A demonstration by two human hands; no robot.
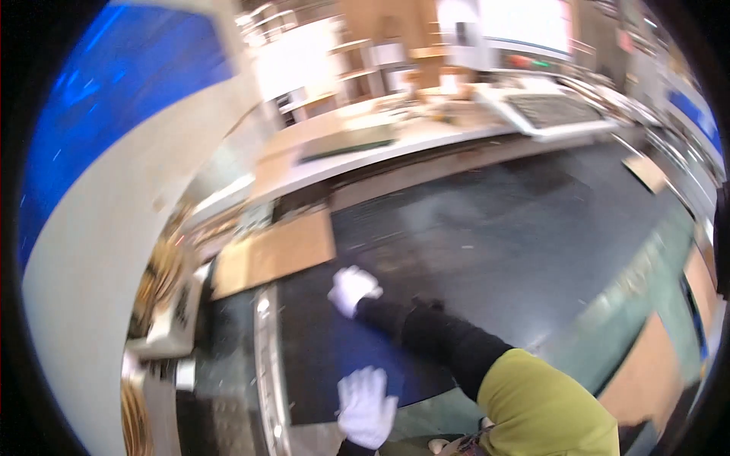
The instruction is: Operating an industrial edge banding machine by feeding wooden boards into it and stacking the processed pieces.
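Both of my hands wear white gloves over a wide black, flat surface (pixel 471 251). My left hand (pixel 367 406) lies near its front edge, fingers stretched out and nothing visible in the grasp. Farther ahead, my right hand (pixel 353 291) rests on or just above the same surface, at the end of a black sleeve. Its fingers are blurred, so their closing cannot be made out. A bluish dark area (pixel 357 349) lies between the two hands. Just beyond the right hand is a brown cardboard piece (pixel 281 249).
A metal strip (pixel 266 342) runs along the surface's left side. A white bin (pixel 173 315) with brown pieces stands farther left, next to a pale wall panel (pixel 137 190). At the back is a cluttered bench (pixel 426 133). Brown board (pixel 646 372) lies at right.
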